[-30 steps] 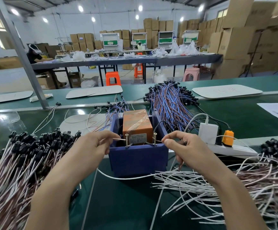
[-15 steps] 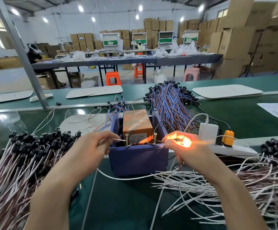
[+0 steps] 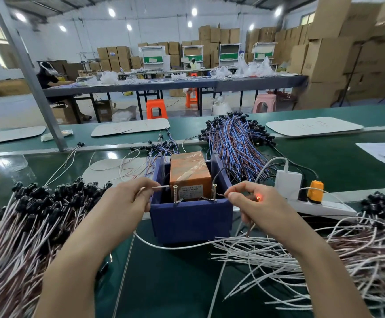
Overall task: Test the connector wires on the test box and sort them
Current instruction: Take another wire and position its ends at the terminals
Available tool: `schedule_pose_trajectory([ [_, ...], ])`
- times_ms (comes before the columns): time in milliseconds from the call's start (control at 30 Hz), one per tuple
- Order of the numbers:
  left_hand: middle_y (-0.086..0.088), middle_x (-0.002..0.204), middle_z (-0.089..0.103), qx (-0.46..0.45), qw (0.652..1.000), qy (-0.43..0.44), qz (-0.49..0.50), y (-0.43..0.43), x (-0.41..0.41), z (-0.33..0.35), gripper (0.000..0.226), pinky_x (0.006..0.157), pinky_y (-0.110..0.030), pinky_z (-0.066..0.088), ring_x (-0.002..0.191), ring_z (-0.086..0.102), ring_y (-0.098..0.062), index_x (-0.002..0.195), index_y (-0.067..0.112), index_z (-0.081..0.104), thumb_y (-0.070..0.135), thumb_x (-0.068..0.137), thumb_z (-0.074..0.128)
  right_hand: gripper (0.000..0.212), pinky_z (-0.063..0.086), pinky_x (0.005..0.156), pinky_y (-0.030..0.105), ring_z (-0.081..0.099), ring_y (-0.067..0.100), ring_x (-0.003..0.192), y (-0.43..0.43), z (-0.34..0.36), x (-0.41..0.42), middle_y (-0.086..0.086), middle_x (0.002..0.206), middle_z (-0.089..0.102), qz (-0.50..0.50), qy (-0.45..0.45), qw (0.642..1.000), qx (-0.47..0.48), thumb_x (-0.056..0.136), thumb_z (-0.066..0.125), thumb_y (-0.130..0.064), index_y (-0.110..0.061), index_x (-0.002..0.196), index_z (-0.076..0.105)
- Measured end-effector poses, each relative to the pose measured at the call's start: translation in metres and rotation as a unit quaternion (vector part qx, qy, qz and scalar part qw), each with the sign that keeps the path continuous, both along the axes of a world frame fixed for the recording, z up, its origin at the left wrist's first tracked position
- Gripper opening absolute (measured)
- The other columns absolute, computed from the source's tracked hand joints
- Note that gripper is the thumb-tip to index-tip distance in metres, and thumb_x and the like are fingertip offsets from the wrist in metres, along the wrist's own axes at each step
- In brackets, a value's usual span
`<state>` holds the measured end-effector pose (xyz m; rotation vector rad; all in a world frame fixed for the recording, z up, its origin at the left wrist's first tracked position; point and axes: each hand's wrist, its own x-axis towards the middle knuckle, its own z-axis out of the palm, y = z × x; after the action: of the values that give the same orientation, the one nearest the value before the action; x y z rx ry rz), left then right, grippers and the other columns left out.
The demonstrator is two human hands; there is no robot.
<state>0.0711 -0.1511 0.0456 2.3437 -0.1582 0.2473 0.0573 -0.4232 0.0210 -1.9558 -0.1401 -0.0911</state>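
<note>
**Wire leads held at the two screws of the test box**

The connector wire's stripped end (image 3: 162, 186) lay against the left screw (image 3: 175, 195) on the front rim of the blue test box (image 3: 190, 220). The left hand (image 3: 127, 199) held that lead in a narrow pinch of thumb and forefinger. The right hand (image 3: 254, 203) had its grip closed on the other lead, thumb and forefinger pinching it just beside the right screw (image 3: 214, 192). A small red light (image 3: 258, 198) glowed between that hand's curled fingers. An orange unit (image 3: 188, 174) wrapped in clear tape sat inside the box, which stood on the green table (image 3: 175, 288) between the two forearms.

A heap of pale wires with black connectors (image 3: 26, 216) lay to the left of the box, and a spread of white wires (image 3: 290, 265) lay to the right. Behind the box lay a bundle of blue and brown wires (image 3: 235, 148). A white power strip (image 3: 324, 207) near the right hand carried a white charger (image 3: 287, 183) and an orange plug (image 3: 315, 188).
</note>
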Motion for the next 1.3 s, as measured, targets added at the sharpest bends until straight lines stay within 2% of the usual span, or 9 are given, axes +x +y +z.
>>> schedule_pose_trajectory([
  [200,0.009,0.069,0.068,-0.021,0.992,-0.047,0.115,0.005,-0.005,0.010,0.017,0.074,-0.038,0.051,0.071,0.064,-0.017,0.102,0.027,0.068,0.025,0.102,0.052,0.014,0.045,0.050,0.013,0.055,0.001,0.051,-0.005,-0.001,0.001,-0.002,0.068,0.073,0.030,0.003,0.999,0.018,0.097,0.062,-0.037,-0.027,0.098,0.071],
  [400,-0.015,0.133,0.055,-0.024,0.980,-0.048,0.190,0.009,-0.011,0.025,0.052,0.098,-0.048,0.041,0.108,0.054,-0.030,0.144,0.017,0.046,0.048,0.102,0.041,0.019,0.039,0.052,0.021,0.048,0.018,0.051,-0.026,0.011,-0.006,-0.012,0.076,0.076,-0.057,-0.067,0.995,-0.048,0.103,0.048,-0.042,-0.037,0.103,0.066],
  [500,-0.008,0.128,0.054,-0.070,0.976,-0.120,0.165,0.007,-0.017,0.032,0.047,0.096,-0.048,0.046,0.104,0.054,-0.023,0.141,0.023,0.046,0.049,0.102,0.043,0.024,0.031,0.039,0.011,0.033,0.005,0.038,-0.047,0.018,-0.009,-0.003,0.071,0.074,-0.127,-0.110,0.986,0.001,0.106,0.044,-0.035,-0.036,0.101,0.068],
  [800,-0.001,0.119,0.058,-0.078,0.973,-0.190,0.108,-0.010,-0.022,0.036,0.044,0.093,-0.044,0.045,0.108,0.054,-0.021,0.128,0.035,0.051,0.061,0.094,0.040,0.020,0.032,0.034,0.019,0.035,0.008,0.035,-0.178,0.014,-0.038,-0.004,0.067,0.071,-0.363,-0.098,0.926,0.031,0.103,0.049,-0.024,-0.024,0.108,0.068],
  [900,-0.002,0.118,0.060,-0.081,0.971,-0.191,0.121,-0.013,-0.022,0.034,0.051,0.095,-0.054,0.049,0.109,0.056,-0.024,0.126,0.039,0.050,0.069,0.088,0.036,0.032,0.043,0.037,0.021,0.051,0.011,0.047,-0.205,0.016,-0.045,0.006,0.094,0.071,-0.438,-0.095,0.892,0.061,0.098,0.056,-0.017,-0.017,0.130,0.052],
  [1000,-0.003,0.117,0.063,-0.089,0.970,-0.185,0.127,-0.017,-0.024,0.033,0.051,0.093,-0.058,0.050,0.108,0.058,-0.026,0.125,0.040,0.049,0.070,0.086,0.036,0.062,0.061,0.067,0.036,0.059,0.013,0.071,-0.207,0.018,-0.044,0.013,0.132,0.051,-0.448,-0.075,0.886,0.098,0.097,0.062,-0.020,-0.021,0.150,0.030],
  [1100,-0.002,0.112,0.063,-0.077,0.979,-0.152,0.114,-0.019,-0.024,0.035,0.056,0.095,-0.058,0.048,0.104,0.059,-0.028,0.125,0.034,0.054,0.068,0.084,0.037,0.069,0.054,0.094,0.051,0.055,0.009,0.080,-0.193,0.017,-0.043,0.009,0.153,0.031,-0.452,-0.073,0.886,0.067,0.097,0.061,-0.026,-0.025,0.156,0.025],
  [1200,-0.001,0.110,0.064,-0.063,0.988,-0.105,0.098,-0.009,-0.020,0.033,0.038,0.091,-0.049,0.047,0.095,0.059,-0.023,0.125,0.026,0.059,0.051,0.097,0.050,0.057,0.057,0.090,0.047,0.062,0.009,0.092,-0.167,0.017,-0.043,0.004,0.146,0.045,-0.405,-0.105,0.903,0.091,0.100,0.055,-0.026,-0.032,0.151,0.031],
  [1300,-0.002,0.109,0.065,-0.038,0.993,-0.019,0.111,0.017,-0.018,0.027,0.018,0.085,-0.042,0.046,0.092,0.062,-0.020,0.113,0.033,0.060,0.041,0.101,0.049,0.039,0.061,0.066,0.031,0.072,0.013,0.089,-0.128,0.023,-0.035,0.000,0.117,0.067,-0.328,-0.117,0.930,0.120,0.102,0.054,-0.024,-0.037,0.137,0.045],
])
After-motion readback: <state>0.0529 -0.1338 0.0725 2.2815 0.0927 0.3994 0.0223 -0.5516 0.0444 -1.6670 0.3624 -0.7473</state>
